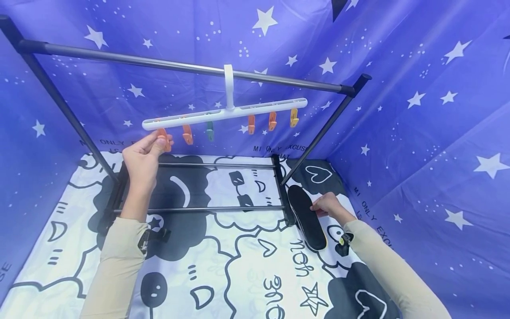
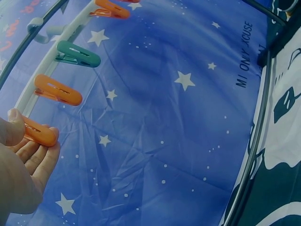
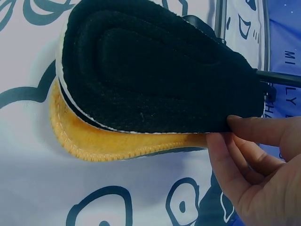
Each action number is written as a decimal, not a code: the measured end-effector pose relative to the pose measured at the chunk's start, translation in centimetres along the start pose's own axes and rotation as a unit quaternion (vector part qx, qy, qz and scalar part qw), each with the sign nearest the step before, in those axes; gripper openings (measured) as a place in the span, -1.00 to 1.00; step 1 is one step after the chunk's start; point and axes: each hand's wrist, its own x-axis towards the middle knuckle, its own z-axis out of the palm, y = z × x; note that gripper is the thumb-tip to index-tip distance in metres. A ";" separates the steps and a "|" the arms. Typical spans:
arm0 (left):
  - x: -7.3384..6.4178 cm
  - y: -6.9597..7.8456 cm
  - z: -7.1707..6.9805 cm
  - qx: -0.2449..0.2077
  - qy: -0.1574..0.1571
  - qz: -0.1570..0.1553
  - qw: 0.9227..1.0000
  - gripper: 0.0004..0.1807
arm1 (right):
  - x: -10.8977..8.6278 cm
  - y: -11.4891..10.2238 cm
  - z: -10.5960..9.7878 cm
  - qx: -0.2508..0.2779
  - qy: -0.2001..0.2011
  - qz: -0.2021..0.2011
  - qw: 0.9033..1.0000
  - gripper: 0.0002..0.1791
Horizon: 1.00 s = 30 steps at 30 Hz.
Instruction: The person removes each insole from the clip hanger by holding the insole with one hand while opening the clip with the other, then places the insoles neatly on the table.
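Observation:
At the left end of a white hanger [image 1: 191, 118], my left hand [image 1: 143, 157] pinches an orange clip [image 2: 41, 133] between thumb and fingers. A second orange clip [image 1: 187, 134] and a green clip [image 1: 210, 131] hang beside it. Two orange clips and a yellow clip [image 1: 294, 118] are on the hanger's right half. Low at the right, my right hand [image 1: 330, 206] pinches the side edge of a black insole [image 3: 155, 70] between thumb and fingers. Under it in the right wrist view lies a yellow insole-shaped piece [image 3: 94, 143] with a stitched-looking rim.
The hanger hooks over the top bar [image 1: 167, 64] of a dark metal rack. The rack's lower bars [image 1: 223, 208] stand on a black-and-white cartoon cloth [image 1: 223, 266]. Blue star-patterned curtains [image 1: 418, 146] surround the rack at the back and sides.

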 end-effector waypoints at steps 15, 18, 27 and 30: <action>0.1 -0.2 0.2 -0.014 -0.001 -0.001 1.000 -0.67 | -0.1 0.2 0.4 -0.029 0.050 0.008 0.998 -0.86; 0.1 -0.2 0.2 -0.019 -0.002 0.000 1.000 -0.66 | -0.2 0.1 0.4 -0.033 0.051 0.010 0.998 -0.86; -0.1 -0.3 0.2 -0.018 0.001 0.001 1.000 -0.67 | 0.1 0.2 0.5 -0.026 0.049 0.022 0.998 -0.82; -0.1 -0.4 0.2 -0.021 0.001 0.000 1.000 -0.67 | 0.3 0.3 0.4 -0.028 0.051 0.022 0.998 -0.81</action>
